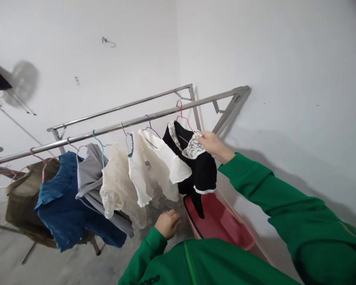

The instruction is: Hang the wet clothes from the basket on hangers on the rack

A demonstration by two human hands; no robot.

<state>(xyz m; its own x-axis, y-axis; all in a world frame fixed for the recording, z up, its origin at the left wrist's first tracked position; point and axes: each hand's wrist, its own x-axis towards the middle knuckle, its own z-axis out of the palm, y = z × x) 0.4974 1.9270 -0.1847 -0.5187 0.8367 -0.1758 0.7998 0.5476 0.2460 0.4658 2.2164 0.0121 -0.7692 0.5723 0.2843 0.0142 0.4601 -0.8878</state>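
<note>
Black blouse [195,170] with scalloped white lace collar [192,146] and white cuff [204,190]; cream lace top [118,186]; plain white blouse [157,158]; grey shirt [90,178]; deep blue shirt [68,209]; red basin [216,221]; green sleeve [249,182].

And there's the right arm [273,194] stretched out high in its green sleeve, the right hand [213,145] pinching up top, the left hand [167,223] low, fingers curled over!

At 4 o'clock a matt black cloth top [203,174] has a rough white lace collar [193,147], below a shiny metal rail [121,125]; at 5 o'clock sits a smooth red plastic tub [222,221].
</note>
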